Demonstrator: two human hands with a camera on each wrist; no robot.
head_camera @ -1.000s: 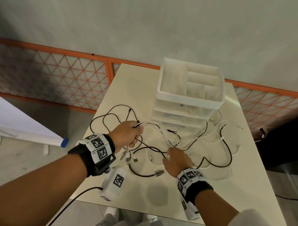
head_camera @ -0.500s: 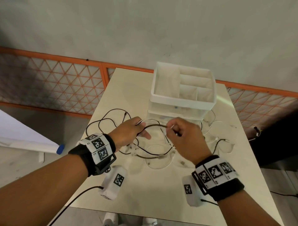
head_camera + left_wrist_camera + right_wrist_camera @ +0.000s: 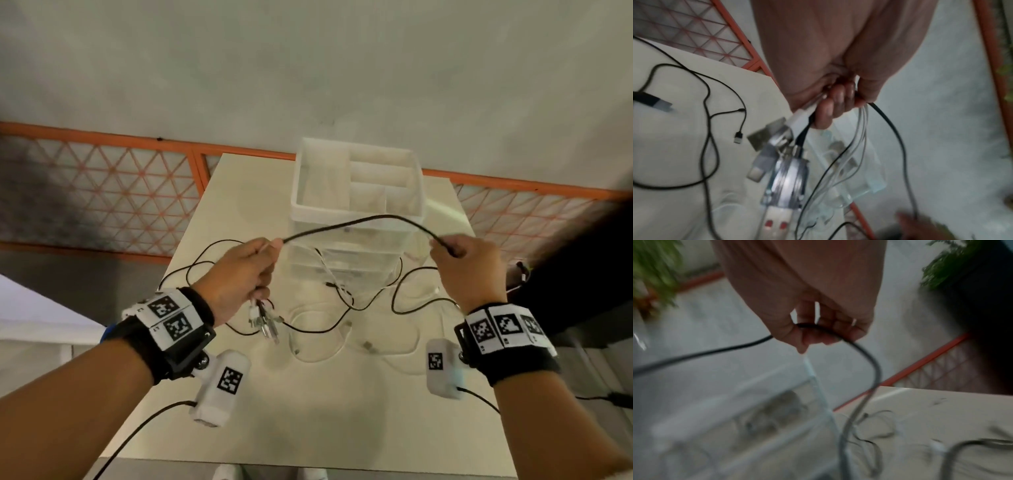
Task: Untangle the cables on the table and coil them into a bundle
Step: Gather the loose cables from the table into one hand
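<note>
A black cable arcs in the air between both hands, in front of the organizer. My left hand grips a bunch of black and white cables; their USB plugs dangle below the fist. My right hand pinches the same black cable between thumb and fingers and holds it up at the right. More black cables and white cables lie in loose loops on the cream table, some running up into the left hand.
A white plastic drawer organizer with an open divided top stands at the table's far middle. An orange lattice fence runs behind the table. Green plants show in the blurred right wrist view.
My right hand has moved up and out to the right, drawing a black cable out from the left hand. Both hands have risen above the table.
</note>
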